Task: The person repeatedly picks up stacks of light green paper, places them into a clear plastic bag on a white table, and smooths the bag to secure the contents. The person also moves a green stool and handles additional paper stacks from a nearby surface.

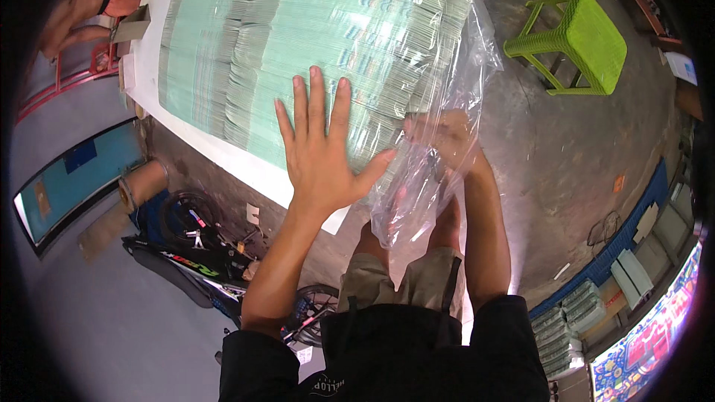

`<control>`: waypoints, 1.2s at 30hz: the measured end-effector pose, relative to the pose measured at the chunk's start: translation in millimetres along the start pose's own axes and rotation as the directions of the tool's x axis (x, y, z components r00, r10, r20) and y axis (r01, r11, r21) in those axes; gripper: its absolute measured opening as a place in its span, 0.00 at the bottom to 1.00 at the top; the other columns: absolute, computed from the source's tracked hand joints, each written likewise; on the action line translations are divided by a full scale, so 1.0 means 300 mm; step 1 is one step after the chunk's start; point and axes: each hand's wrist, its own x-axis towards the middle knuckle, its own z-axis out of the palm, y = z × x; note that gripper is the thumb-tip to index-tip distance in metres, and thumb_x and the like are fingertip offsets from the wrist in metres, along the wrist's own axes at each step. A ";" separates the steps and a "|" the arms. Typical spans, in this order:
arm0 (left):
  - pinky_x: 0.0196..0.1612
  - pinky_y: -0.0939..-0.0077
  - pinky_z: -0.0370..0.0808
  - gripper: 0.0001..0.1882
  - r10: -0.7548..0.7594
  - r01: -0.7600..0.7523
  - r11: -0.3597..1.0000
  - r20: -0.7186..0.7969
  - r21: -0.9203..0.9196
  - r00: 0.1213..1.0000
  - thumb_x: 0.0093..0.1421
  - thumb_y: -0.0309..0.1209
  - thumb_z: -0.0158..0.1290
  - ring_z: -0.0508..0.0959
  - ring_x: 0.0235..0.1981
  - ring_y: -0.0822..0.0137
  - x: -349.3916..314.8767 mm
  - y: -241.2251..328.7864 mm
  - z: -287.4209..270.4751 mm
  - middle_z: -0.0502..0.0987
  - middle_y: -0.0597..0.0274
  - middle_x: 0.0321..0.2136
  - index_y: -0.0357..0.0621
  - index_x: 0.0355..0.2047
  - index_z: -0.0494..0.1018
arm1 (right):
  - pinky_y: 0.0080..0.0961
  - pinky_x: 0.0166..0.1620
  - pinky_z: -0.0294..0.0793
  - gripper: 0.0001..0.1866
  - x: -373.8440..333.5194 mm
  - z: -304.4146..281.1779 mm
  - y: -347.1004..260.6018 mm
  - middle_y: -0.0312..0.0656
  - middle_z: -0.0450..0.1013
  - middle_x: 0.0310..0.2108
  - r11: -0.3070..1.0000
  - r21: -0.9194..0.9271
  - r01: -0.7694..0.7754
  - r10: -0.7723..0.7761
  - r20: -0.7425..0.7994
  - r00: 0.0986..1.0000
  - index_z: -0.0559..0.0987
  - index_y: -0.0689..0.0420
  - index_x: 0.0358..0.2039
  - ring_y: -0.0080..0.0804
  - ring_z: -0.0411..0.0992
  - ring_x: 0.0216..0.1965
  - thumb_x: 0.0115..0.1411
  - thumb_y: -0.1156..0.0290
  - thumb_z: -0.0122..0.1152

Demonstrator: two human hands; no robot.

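Note:
Long rows of thin pale-green printed paper pieces [298, 30], packed on edge, lie on a white board [257, 175]. Clear plastic film [424, 186] covers their right part and hangs loose over the near right edge. My left hand [319, 160] rests flat on the near side of the rows, fingers spread and holding nothing. At the near right corner, my right hand [450, 141] has its fingers curled in the clear plastic film, beside the paper ends. Folds and glare partly hide those fingertips.
A green plastic stool [596, 41] stands at the far right. To the left are a parked motorbike [175, 268], a brown roll [144, 184] and a blue-framed panel [82, 179]. Another person's limbs [82, 18] show at the far left. Grey bundles [570, 320] lie at the lower right.

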 end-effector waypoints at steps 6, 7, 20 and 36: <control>0.70 0.28 0.37 0.56 -0.018 0.018 1.000 0.009 0.017 1.000 0.55 0.62 0.60 0.46 0.75 0.32 -0.002 0.002 -0.002 0.46 0.32 0.74 0.42 0.75 0.53 | 0.34 0.38 0.79 0.15 0.024 -0.030 0.059 0.46 0.81 0.31 0.797 -0.437 0.418 -0.418 0.100 0.903 0.85 0.59 0.47 0.36 0.79 0.30 0.64 0.63 0.65; 0.71 0.28 0.37 0.56 -0.019 0.019 1.000 0.009 0.022 1.000 0.55 0.63 0.59 0.46 0.75 0.32 -0.003 0.001 -0.001 0.46 0.32 0.74 0.43 0.75 0.53 | 0.35 0.38 0.79 0.15 0.018 -0.033 0.079 0.47 0.80 0.30 0.689 -0.520 0.505 -0.517 0.136 0.845 0.84 0.59 0.47 0.38 0.79 0.30 0.64 0.64 0.65; 0.70 0.27 0.35 0.58 -0.017 0.016 0.999 0.032 0.038 0.999 0.56 0.62 0.59 0.43 0.75 0.29 0.008 0.002 -0.009 0.44 0.29 0.74 0.40 0.75 0.49 | 0.38 0.28 0.77 0.10 0.028 -0.015 -0.043 0.43 0.78 0.26 0.408 -0.709 0.575 -0.421 0.413 0.808 0.82 0.57 0.37 0.43 0.79 0.26 0.54 0.71 0.68; 0.69 0.25 0.36 0.56 -0.056 0.057 0.998 -0.032 0.031 0.998 0.59 0.53 0.60 0.40 0.74 0.26 0.007 0.047 0.039 0.41 0.25 0.73 0.32 0.75 0.45 | 0.38 0.40 0.80 0.14 -0.086 0.220 0.184 0.46 0.79 0.37 0.718 -0.615 0.327 -0.534 -0.185 0.825 0.82 0.58 0.44 0.46 0.80 0.37 0.56 0.72 0.66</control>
